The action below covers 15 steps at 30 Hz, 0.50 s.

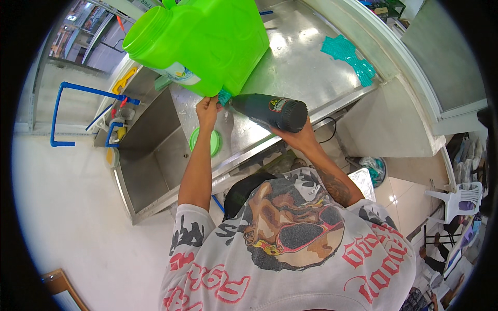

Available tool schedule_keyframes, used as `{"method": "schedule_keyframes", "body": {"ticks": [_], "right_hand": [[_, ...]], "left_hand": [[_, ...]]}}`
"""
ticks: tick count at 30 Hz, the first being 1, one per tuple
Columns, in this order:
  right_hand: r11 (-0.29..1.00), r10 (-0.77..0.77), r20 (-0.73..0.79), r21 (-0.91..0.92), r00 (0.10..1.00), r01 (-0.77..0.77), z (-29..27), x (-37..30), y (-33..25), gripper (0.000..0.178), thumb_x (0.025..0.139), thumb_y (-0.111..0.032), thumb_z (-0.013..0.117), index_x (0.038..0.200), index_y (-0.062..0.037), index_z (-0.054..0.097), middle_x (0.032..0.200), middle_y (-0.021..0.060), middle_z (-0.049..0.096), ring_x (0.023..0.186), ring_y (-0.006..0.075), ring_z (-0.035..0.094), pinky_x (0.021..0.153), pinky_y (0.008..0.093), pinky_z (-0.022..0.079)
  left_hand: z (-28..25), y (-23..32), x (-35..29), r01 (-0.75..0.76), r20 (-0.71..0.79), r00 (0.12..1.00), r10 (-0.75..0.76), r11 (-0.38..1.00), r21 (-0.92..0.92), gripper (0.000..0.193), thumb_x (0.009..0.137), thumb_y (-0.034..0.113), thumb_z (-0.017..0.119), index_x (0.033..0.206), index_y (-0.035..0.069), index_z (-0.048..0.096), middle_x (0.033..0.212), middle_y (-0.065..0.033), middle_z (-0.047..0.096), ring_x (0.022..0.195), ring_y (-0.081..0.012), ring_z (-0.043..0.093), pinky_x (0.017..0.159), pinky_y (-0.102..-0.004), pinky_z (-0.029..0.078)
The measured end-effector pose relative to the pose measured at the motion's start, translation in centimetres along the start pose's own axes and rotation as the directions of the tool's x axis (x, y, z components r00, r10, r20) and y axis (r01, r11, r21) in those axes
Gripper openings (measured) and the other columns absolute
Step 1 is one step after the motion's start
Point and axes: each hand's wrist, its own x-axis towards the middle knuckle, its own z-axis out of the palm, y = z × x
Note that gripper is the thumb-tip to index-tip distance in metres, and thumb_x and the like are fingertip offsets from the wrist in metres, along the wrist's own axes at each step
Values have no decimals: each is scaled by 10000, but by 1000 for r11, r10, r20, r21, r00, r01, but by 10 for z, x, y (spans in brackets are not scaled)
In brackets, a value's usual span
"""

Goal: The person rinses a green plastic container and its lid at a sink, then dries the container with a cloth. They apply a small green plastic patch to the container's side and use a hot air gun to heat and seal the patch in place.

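Note:
My right hand (296, 136) grips a black bottle (267, 108) from below, near its wide round base. The bottle lies tilted on its side over the steel counter, its narrow end toward my left hand. A small coloured label shows close to the base. With fingers pinched together, my left hand (208, 110) holds the edge of a small teal piece (224, 97) beside the bottle's narrow end. I cannot make out whether that piece touches the bottle. Just beyond stands a large bright green jug (228, 41) with a wide open mouth.
A green round lid (206, 142) lies on the steel counter (290, 67) near my left forearm. Crumpled teal plastic (353, 58) rests at the far right. Left of the counter are a deep steel sink (150, 155) and a blue pipe (58, 111). A bin (374, 170) stands below right.

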Motion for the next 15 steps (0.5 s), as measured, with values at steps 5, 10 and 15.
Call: {"method": "schedule_keyframes", "body": {"ticks": [5,10,15], "right_hand": [[1000,-25,-32,-17,999,24,7,2,7,457,724,-167,848,1103,17,671,997,134,731,885,173,698,796,328,561],[999,-42,-36,-28,998,41,12,2,5,465,721,-164,851,1107,19,667,1001,131,730,890,170,695,795,324,559],[998,-54,-68,25,996,55,15,6,1,488,725,-173,858,1127,15,654,1009,126,723,891,168,689,793,319,556]], "left_hand": [[2,-7,1,-12,-53,999,14,999,41,240,947,261,672,1010,34,723,866,-32,663,698,-131,632,633,-270,541],[5,-6,2,0,-119,993,18,989,146,237,937,273,682,992,46,724,873,-24,670,696,-128,631,606,-276,528],[11,5,4,182,-234,960,-154,978,106,219,902,253,712,949,40,735,843,-28,690,681,-127,623,585,-273,511]]}}
